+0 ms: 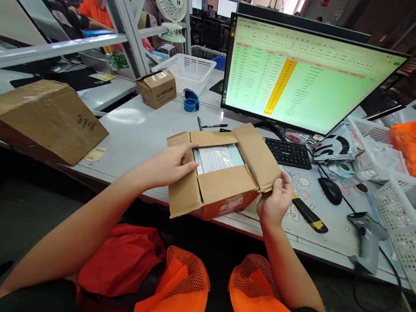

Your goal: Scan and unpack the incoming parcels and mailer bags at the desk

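Observation:
A cardboard box (227, 183) sits at the desk's front edge with its flaps folded outward. Inside it lies a printed paper (215, 158), partly under clear plastic. My left hand (173, 165) grips the box's left side, thumb over the flap and fingers reaching to the inner edge. At the right corner, my right hand (276, 199) pinches the right flap (260, 158) between thumb and fingers. Close to the right hand is a black and yellow utility knife (310, 215) on the desk mat.
A large taped carton (43, 117) stands at left, with a smaller carton (157, 88) and a blue tape dispenser (191, 101) behind. A monitor (304, 76), keyboard (288, 153), mouse (329, 190) and barcode scanner (367, 240) occupy the right. White baskets (406, 235) line the far right.

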A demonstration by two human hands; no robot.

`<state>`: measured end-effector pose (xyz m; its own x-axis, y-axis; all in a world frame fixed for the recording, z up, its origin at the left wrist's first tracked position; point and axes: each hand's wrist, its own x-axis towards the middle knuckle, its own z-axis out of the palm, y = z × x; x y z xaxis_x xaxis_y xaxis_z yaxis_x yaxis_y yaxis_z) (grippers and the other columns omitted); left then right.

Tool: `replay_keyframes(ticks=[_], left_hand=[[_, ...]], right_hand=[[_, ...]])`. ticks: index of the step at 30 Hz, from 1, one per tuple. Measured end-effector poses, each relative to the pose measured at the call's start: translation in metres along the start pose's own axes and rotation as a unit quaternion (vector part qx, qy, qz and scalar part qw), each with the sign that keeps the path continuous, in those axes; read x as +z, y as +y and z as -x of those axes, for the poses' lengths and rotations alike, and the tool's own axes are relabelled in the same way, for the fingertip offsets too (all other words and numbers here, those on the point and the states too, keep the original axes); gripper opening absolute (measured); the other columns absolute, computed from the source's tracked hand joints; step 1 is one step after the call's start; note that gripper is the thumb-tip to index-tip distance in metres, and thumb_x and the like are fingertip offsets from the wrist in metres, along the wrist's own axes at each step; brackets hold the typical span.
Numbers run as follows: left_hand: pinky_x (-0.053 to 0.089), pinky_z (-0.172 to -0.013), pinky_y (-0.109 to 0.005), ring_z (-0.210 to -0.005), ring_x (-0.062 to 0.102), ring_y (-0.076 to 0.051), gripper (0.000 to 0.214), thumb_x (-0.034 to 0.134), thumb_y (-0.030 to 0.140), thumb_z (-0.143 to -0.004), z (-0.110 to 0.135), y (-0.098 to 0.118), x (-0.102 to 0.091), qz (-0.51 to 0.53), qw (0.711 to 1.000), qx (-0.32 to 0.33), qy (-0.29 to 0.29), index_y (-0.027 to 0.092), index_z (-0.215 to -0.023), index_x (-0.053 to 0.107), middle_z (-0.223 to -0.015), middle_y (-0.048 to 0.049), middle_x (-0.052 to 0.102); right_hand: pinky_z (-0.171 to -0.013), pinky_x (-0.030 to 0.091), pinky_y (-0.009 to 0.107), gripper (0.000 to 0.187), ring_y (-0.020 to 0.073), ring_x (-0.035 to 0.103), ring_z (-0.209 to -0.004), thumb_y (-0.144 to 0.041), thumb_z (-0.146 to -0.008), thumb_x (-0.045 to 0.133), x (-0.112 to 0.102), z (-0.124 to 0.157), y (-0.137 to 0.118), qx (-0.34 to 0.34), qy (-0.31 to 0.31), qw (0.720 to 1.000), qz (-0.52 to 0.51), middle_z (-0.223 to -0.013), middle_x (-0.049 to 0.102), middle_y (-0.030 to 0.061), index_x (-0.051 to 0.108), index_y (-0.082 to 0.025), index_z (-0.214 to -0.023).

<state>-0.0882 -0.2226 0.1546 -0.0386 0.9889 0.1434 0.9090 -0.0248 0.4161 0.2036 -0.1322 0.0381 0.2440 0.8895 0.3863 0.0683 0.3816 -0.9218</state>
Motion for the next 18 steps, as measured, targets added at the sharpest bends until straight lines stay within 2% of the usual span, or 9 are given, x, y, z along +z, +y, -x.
replay_keyframes(ticks=[2,3,6,8,10,12,14,16,18], left_hand=[[0.056,-0.089,-0.044,-0.105,0.070,-0.034,0.066,0.059,0.052,-0.090,-0.026,0.007,-0.001,-0.083,0.997,0.002,-0.002,0.016,-0.145,0.060,-0.115,-0.0165,0.073],[0.054,-0.095,-0.046,-0.113,0.067,-0.037,0.068,0.063,0.053,-0.088,-0.039,0.010,-0.004,-0.122,0.992,0.021,0.002,0.018,-0.145,0.061,-0.124,-0.0181,0.071],[0.049,-0.101,-0.049,-0.124,0.061,-0.041,0.079,0.071,0.058,-0.080,-0.078,0.011,-0.016,-0.189,0.980,0.056,-0.032,0.022,-0.149,0.057,-0.139,-0.0195,0.064],[0.050,-0.099,-0.047,-0.120,0.063,-0.039,0.075,0.065,0.063,-0.083,-0.100,0.005,-0.027,-0.175,0.978,0.041,-0.110,0.021,-0.144,0.061,-0.137,-0.0186,0.066],[0.051,-0.097,-0.045,-0.112,0.067,-0.036,0.063,0.048,0.065,-0.092,-0.117,-0.006,-0.038,-0.147,0.978,0.026,-0.145,0.018,-0.127,0.072,-0.126,-0.0175,0.072],[0.051,-0.095,-0.043,-0.104,0.069,-0.033,0.063,0.035,0.062,-0.098,-0.129,-0.021,-0.047,-0.118,0.986,0.012,-0.121,0.016,-0.112,0.076,-0.115,-0.0168,0.075],[0.053,-0.088,-0.040,-0.094,0.072,-0.030,0.061,0.035,0.060,-0.098,-0.137,-0.040,-0.052,-0.052,0.992,-0.040,-0.110,0.016,-0.114,0.075,-0.110,-0.0153,0.076],[0.054,-0.079,-0.039,-0.083,0.073,-0.027,0.060,0.037,0.060,-0.098,-0.141,-0.060,-0.050,0.033,0.983,-0.119,-0.136,0.017,-0.124,0.071,-0.106,-0.0141,0.076],[0.054,-0.074,-0.039,-0.079,0.072,-0.028,0.064,0.037,0.061,-0.097,-0.142,-0.076,-0.044,0.061,0.966,-0.186,-0.172,0.014,-0.126,0.069,-0.098,-0.0157,0.076]], right_hand=[[-0.079,0.062,0.044,0.051,0.0273,0.071,-0.095,-0.053,-0.101,0.043,-0.010,-0.001,0.004,0.045,-0.032,0.998,0.003,-0.113,0.068,0.0157,0.051,-0.018,-0.138],[-0.080,0.062,0.045,0.050,0.0280,0.070,-0.095,-0.054,-0.100,0.046,-0.017,-0.004,-0.002,0.033,-0.048,0.998,0.032,-0.112,0.068,0.0158,0.054,-0.018,-0.134],[-0.104,0.052,0.057,0.043,0.0355,0.061,-0.124,-0.050,-0.099,0.055,-0.036,-0.017,-0.049,-0.140,-0.062,0.974,0.165,-0.132,0.061,0.0215,0.062,-0.017,-0.126],[-0.116,0.042,0.059,0.043,0.0374,0.049,-0.140,-0.044,-0.101,0.054,-0.034,-0.024,-0.094,-0.283,-0.110,0.928,0.214,-0.147,0.053,0.0213,0.060,-0.019,-0.136],[-0.117,0.041,0.056,0.047,0.0363,0.051,-0.140,-0.042,-0.103,0.054,-0.016,-0.028,-0.131,-0.370,-0.268,0.857,0.239,-0.145,0.057,0.0184,0.057,-0.022,-0.145],[-0.114,0.044,0.057,0.053,0.0367,0.058,-0.129,-0.049,-0.101,0.059,0.011,-0.031,-0.150,-0.391,-0.441,0.752,0.295,-0.131,0.066,0.0173,0.058,-0.022,-0.146],[-0.108,0.047,0.059,0.067,0.0373,0.063,-0.115,-0.061,-0.093,0.069,0.033,-0.034,-0.154,-0.379,-0.528,0.668,0.362,-0.119,0.069,0.0180,0.061,-0.018,-0.143],[-0.104,0.049,0.060,0.077,0.0356,0.064,-0.104,-0.069,-0.083,0.078,0.038,-0.036,-0.149,-0.393,-0.529,0.648,0.382,-0.110,0.068,0.0178,0.066,-0.013,-0.134],[-0.105,0.049,0.059,0.059,0.0317,0.064,-0.096,-0.062,-0.084,0.081,0.022,-0.034,-0.143,-0.452,-0.485,0.668,0.338,-0.101,0.067,0.0143,0.072,-0.015,-0.118]])
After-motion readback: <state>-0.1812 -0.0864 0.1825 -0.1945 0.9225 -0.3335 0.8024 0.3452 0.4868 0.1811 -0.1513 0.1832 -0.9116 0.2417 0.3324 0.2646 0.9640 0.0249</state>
